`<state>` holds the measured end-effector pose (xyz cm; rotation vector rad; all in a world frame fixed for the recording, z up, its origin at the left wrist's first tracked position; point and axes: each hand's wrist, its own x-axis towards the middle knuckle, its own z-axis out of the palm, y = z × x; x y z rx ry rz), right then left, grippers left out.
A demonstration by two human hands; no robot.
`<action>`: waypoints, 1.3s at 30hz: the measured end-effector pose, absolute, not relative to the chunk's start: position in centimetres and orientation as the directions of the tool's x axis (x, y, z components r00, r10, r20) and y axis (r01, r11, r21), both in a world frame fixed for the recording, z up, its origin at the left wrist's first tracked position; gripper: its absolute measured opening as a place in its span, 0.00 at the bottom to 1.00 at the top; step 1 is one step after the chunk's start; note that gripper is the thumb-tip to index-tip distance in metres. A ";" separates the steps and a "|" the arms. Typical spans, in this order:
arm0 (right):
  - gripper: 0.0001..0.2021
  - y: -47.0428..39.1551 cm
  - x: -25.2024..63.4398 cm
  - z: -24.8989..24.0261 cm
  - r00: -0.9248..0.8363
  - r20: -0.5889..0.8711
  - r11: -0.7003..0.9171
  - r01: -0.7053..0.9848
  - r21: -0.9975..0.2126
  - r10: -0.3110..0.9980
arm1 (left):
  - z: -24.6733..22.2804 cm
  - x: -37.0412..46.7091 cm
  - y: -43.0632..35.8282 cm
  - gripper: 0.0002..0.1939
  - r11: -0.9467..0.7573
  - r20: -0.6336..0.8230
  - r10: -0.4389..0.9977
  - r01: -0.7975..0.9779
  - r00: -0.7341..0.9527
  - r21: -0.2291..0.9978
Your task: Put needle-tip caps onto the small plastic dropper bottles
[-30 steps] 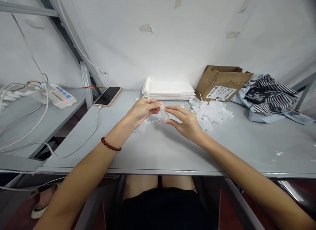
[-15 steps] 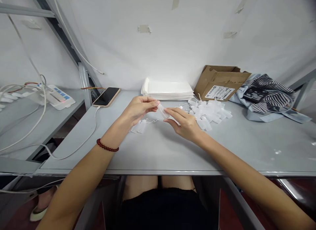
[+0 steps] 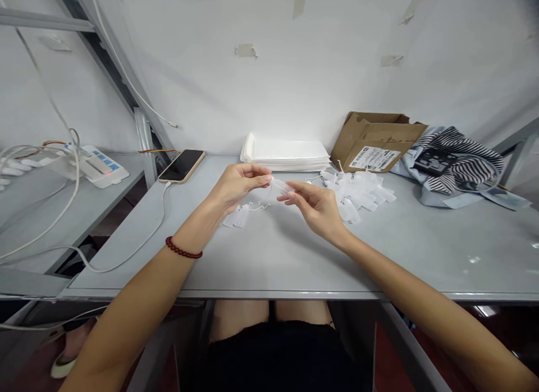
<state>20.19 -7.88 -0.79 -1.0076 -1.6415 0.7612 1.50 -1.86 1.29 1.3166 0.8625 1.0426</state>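
Observation:
A small translucent white tag (image 3: 281,185) is held above the table between both hands. My left hand (image 3: 241,184) pinches its left end with thumb and forefinger. My right hand (image 3: 318,205) grips the right end between thumb and fingers. Just below my left hand lie a few similar white tags (image 3: 239,216) with thin white strings on the tabletop. Right of my right hand spreads a loose pile of white tags (image 3: 360,190), some with string loops showing.
Behind the hands a stack of white envelopes (image 3: 288,153) lies against the wall. An open cardboard box (image 3: 377,139) stands at the back right, beside a bundle of striped and light-blue cloth (image 3: 458,162). A phone (image 3: 182,165) on a white cable (image 3: 162,215) lies left.
The tag has turned from steeply slanted to nearly level. My right thumb and fingers have closed round its right end, while my left hand has barely moved.

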 end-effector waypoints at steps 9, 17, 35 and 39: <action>0.10 -7.3 20.4 -0.3 -0.315 0.027 -0.019 -0.143 -0.990 0.949 | 1.8 1.7 -2.4 0.16 -0.061 0.110 0.906 -0.133 0.409 0.989; 0.09 -7.6 20.1 0.0 -0.340 0.008 -0.083 -0.251 -0.965 0.941 | 1.6 2.2 -2.6 0.11 -0.076 0.137 0.895 -0.158 0.424 0.984; 0.12 -7.9 19.2 -0.8 -0.125 0.171 0.176 0.027 -0.984 0.977 | 1.8 2.9 -3.2 0.15 -0.298 0.243 0.927 0.170 0.285 0.939; 0.13 -8.2 19.1 -1.1 -0.059 0.250 0.256 0.146 -0.956 0.967 | 2.0 3.0 -3.3 0.17 -0.344 0.292 0.928 0.234 0.232 0.909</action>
